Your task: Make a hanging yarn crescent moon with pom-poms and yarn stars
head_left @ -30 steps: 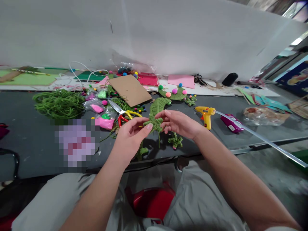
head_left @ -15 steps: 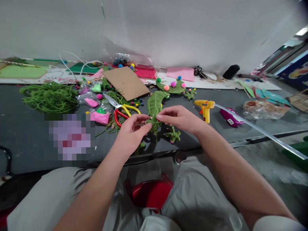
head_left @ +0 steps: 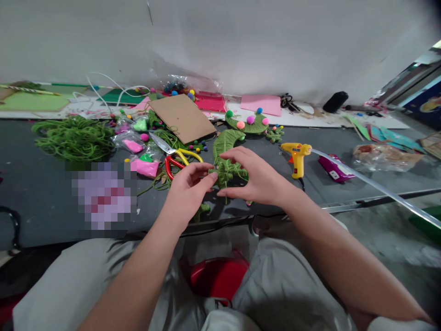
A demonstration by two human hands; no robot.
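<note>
Between my hands is a small green yarn-wrapped piece point(head_left: 225, 174) with short branches. My left hand point(head_left: 193, 184) pinches its left end between thumb and fingers. My right hand point(head_left: 257, 179) is on the other side, thumb and fingers spread apart around the piece; whether a fingertip touches it I cannot tell. Just beyond lies a curved green yarn-wrapped shape point(head_left: 224, 141), partly hidden by my right hand. Behind that, another curved green shape point(head_left: 250, 125) carries coloured pompoms. Scissors point(head_left: 177, 154) with red and yellow handles lie left of the piece.
A yellow glue gun point(head_left: 296, 158) with a long clear glue stick point(head_left: 379, 187) sits at the right, near a purple object point(head_left: 334, 168). Green yarn point(head_left: 74, 138), bagged pink clay point(head_left: 146, 168) and a cardboard sheet point(head_left: 182, 118) lie left and behind. The table's front edge runs below my hands.
My right hand has opened from a pinch on the green piece, its thumb lowered and fingers spread. The left hand keeps its pinch. The view has shifted slightly.
</note>
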